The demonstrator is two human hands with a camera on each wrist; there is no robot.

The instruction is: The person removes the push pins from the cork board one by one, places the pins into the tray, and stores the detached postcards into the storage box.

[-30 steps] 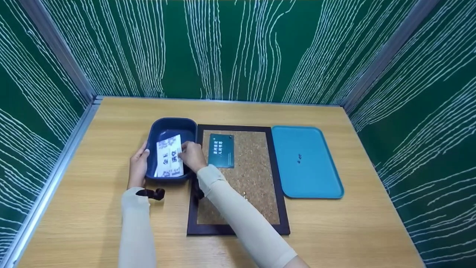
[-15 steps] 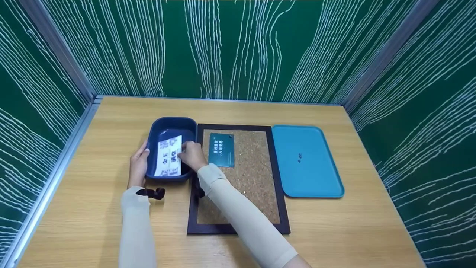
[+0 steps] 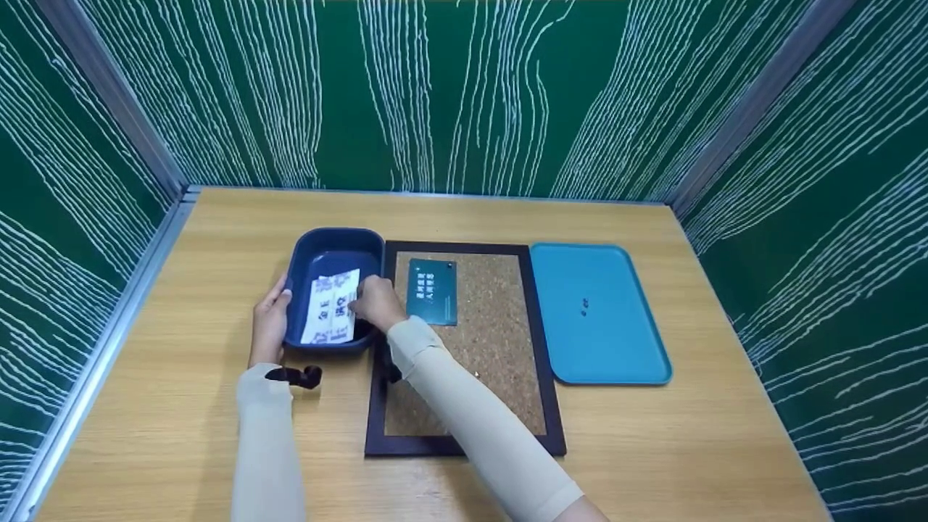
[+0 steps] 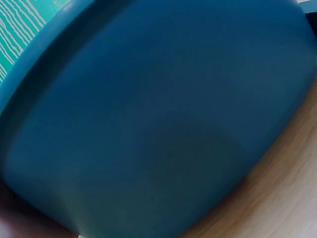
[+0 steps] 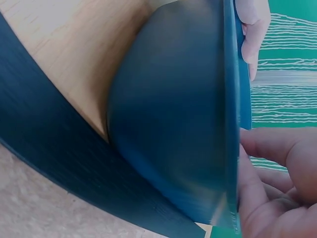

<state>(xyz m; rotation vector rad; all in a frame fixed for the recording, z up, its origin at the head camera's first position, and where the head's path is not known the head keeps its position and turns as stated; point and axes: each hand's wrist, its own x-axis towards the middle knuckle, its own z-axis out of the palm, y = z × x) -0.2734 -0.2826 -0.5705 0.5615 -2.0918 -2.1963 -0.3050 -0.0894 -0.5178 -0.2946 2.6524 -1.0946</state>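
Left hand (image 3: pixel 270 319) at the outer left side of a deep, dark blue, round-cornered bin (image 3: pixel 337 250); thumb at the rim, fingers bent against the wall, gripping it. Right hand (image 3: pixel 379 303) over the bin's right rim, thumb and fingertips closed in a pinch on the right edge of a white rectangular card (image 3: pixel 324 312) with purple patterning and dark characters. Card lay within the bin's outline, in its near part, printed face up, slightly skewed; could not tell whether it touched the bin floor.

Just right of the bin, a dark-framed rectangular cork board (image 3: pixel 500 348), the right forearm in a cream sleeve (image 3: pixel 471 420) crossing above it. On the cork, near its far left corner, a green rectangular card (image 3: pixel 432 292) with white characters. Beyond, alongside the frame, a flat turquoise tray (image 3: pixel 616 333) bearing a few dark specks (image 3: pixel 584 307), too small to identify. All stood on a pale wood-grain table (image 3: pixel 145 362).
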